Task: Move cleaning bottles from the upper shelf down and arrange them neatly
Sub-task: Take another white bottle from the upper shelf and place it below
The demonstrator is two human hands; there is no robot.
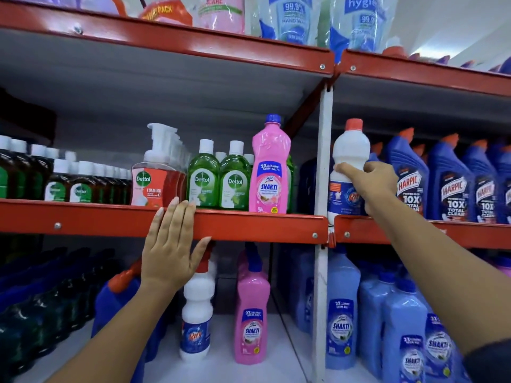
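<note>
My right hand (370,183) grips a white Rin bottle with an orange cap (349,150) standing at the left end of the right bay's upper shelf. My left hand (171,244) lies flat with fingers spread against the red front rail (249,223) of the left bay's upper shelf, holding nothing. A pink Shakti bottle with a blue cap (269,167) stands at the right end of that shelf. On the lower shelf stand another white Rin bottle (197,310) and another pink Shakti bottle (251,313), side by side.
Green Dettol bottles (218,178), a foaming pump bottle (154,172) and brown bottles (69,181) fill the left upper shelf. Blue Harpic bottles (442,178) crowd the right upper shelf. Light blue Shakti bottles (387,313) stand below. A white upright post (322,161) divides the bays.
</note>
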